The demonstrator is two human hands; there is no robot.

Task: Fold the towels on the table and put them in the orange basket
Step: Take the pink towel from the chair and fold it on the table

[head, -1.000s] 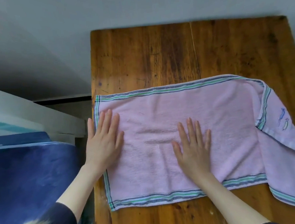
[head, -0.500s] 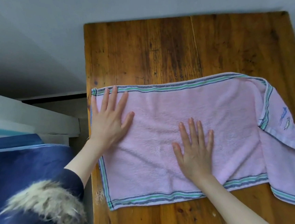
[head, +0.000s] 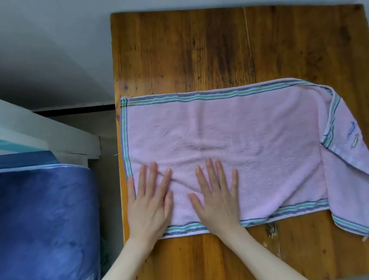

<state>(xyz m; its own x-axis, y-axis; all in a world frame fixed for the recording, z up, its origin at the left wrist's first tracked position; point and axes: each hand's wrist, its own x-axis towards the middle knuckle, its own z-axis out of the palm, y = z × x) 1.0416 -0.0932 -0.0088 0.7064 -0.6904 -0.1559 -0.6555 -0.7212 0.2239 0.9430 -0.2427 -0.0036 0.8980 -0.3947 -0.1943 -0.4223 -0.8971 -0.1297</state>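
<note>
I note left hand (head: 148,206) and right hand (head: 217,198) flat, fingers straight, on the pink towel's (head: 246,139) near-left part, towel spread on the wooden table (head: 215,47); smoothing, I judge; next, fold rumpled right end across.

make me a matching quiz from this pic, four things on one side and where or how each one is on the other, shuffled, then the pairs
Things:
1. left hand
2. right hand
3. towel
4. table

Place or state:
A. bare wood at the far side
B. flat on the towel's near left corner, by the striped side edge
C. pink, spread out, right end folded over and rumpled
D. flat on the towel near the front edge, further from the left edge than the other hand

Pairs: 1-B, 2-D, 3-C, 4-A
</note>
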